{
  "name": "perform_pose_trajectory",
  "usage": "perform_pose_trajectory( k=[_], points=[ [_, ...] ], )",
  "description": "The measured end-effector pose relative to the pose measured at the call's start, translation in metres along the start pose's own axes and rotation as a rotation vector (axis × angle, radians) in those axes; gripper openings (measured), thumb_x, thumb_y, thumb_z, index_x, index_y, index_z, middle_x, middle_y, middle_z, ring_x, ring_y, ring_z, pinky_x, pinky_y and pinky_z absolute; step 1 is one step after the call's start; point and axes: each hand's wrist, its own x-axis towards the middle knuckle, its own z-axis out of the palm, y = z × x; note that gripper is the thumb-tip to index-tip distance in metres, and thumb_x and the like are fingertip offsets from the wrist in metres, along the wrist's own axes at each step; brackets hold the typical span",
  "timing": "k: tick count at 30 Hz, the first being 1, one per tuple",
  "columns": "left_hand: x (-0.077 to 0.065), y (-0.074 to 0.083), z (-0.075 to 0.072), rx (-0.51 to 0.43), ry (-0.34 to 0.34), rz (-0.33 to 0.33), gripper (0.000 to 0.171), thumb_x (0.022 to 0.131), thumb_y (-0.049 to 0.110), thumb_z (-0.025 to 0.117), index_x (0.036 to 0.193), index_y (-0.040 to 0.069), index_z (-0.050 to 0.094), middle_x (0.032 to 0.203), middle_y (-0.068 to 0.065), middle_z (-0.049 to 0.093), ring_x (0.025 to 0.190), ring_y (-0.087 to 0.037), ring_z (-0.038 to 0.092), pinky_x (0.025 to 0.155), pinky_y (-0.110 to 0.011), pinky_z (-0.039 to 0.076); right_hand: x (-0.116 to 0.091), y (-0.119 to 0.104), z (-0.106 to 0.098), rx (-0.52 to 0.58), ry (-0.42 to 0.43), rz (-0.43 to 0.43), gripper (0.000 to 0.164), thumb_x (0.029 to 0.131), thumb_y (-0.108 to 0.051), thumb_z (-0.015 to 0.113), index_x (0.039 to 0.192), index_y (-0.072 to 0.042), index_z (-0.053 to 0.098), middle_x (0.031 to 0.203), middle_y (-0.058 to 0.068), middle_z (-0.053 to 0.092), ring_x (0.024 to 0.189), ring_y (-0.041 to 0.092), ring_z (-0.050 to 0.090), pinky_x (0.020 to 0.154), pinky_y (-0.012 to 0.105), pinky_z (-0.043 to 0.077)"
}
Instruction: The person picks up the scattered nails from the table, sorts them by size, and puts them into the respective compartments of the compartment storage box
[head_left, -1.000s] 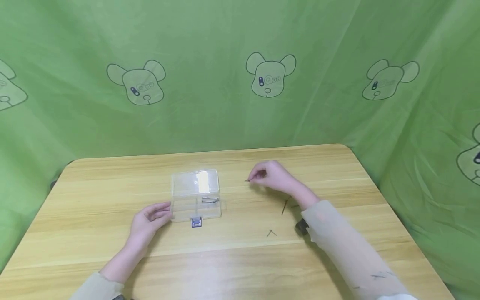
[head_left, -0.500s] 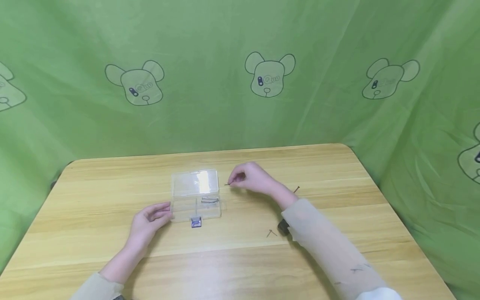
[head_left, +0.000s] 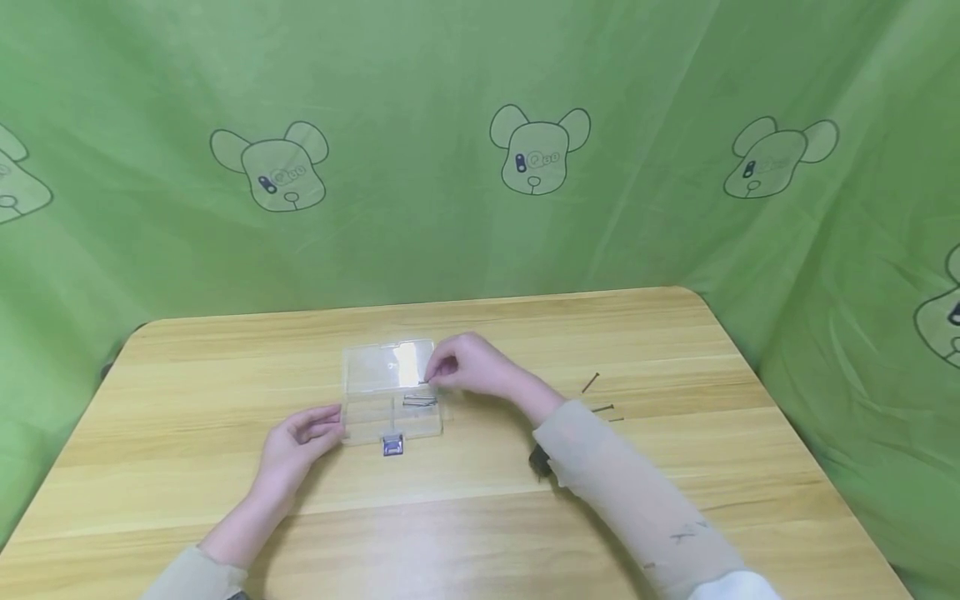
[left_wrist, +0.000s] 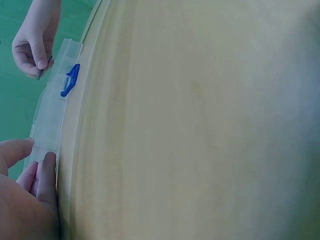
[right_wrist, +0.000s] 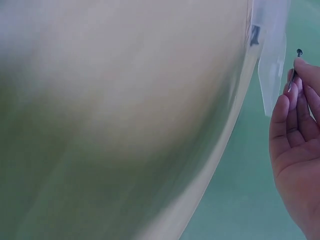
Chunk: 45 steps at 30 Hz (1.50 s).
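Observation:
A clear plastic box [head_left: 369,427] with a blue latch [head_left: 392,444] lies on the table, its lid [head_left: 367,367] laid back. Several silver screws [head_left: 420,401] rest in the back right compartment. My left hand [head_left: 300,437] touches the box's left side with fairly straight fingers; the left wrist view shows the thumb and fingertips at its end. Between the thumb and fingers of my right hand [head_left: 472,367] a dark screw [right_wrist: 294,72] is pinched, over the box's right side near the hinge. In the head view only its end sticks out from the fingertips.
Right of my right forearm lie a reddish screw [head_left: 590,382], a dark screw [head_left: 603,408] and a thinner one [head_left: 617,419], partly hidden. The wooden table [head_left: 420,533] has green cloth [head_left: 420,242] behind and beside it.
My right hand has moved left with the screw, from open table to above the box. Its sleeve now covers two small screws seen earlier and uncovers others. The left hand has stayed put.

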Motion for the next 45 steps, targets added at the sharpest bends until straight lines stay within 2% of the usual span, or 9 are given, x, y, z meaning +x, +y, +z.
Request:
perform_pose_trajectory(
  k=[17,29,38,45],
  points=[
    [0.000,-0.001,0.000,-0.013,-0.004,0.012,0.050,0.099,0.007,0.073,0.145,-0.005,0.057,0.144,-0.024,0.066,0.096,0.012,0.066,0.094,-0.004,0.052,0.009,-0.017,0.018,-0.126,-0.076,-0.035,0.005,0.093,-0.010,0.081,0.097,-0.011,0.082,0.094,0.001,0.077,0.082,0.005,0.062,0.078,0.015,0.055],
    [0.000,-0.001,0.000,-0.016,-0.004,0.016,0.050,0.099,0.007,0.073,0.145,-0.006,0.057,0.143,-0.024,0.066,0.096,0.012,0.066,0.094,-0.004,0.052,0.010,-0.018,0.023,-0.170,-0.077,-0.050,0.007,0.093,-0.007,0.080,0.097,-0.012,0.083,0.094,0.001,0.078,0.082,0.007,0.063,0.078,0.015,0.055],
    [0.000,-0.002,0.000,-0.026,-0.010,0.013,0.050,0.099,0.006,0.072,0.145,-0.006,0.056,0.145,-0.024,0.065,0.097,0.011,0.066,0.095,-0.004,0.052,0.009,-0.015,0.022,-0.157,-0.089,-0.042,0.007,0.092,-0.009,0.082,0.099,-0.013,0.083,0.096,0.000,0.078,0.084,0.006,0.065,0.080,0.015,0.056],
    [-0.001,-0.001,0.000,-0.019,-0.011,0.011,0.050,0.099,0.007,0.072,0.146,-0.006,0.056,0.145,-0.024,0.065,0.097,0.012,0.066,0.094,-0.004,0.052,0.004,-0.013,0.009,-0.141,-0.073,-0.028,0.009,0.092,-0.010,0.081,0.102,-0.011,0.081,0.101,0.002,0.079,0.090,0.008,0.069,0.085,0.015,0.058]
  ],
)
